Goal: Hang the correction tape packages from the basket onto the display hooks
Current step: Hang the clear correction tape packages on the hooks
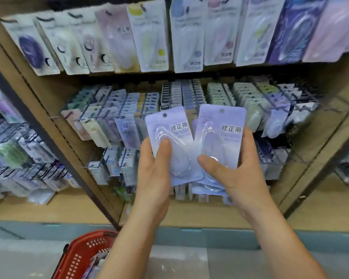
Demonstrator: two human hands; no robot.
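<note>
- Left hand (153, 170) grips one lilac correction tape package (169, 127), thumb pressed on its clear blister.
- Right hand (232, 174) grips a stack of like packages (224, 137), thumb on the top blister. Both lots are held upright, side by side, in front of the shelving.
- Red basket (83, 256) sits on the floor at lower left. Pale packaging shows inside, partly hidden by the left forearm.
- Display hooks (101, 115) behind the hands carry dense rows of carded stock.
</note>
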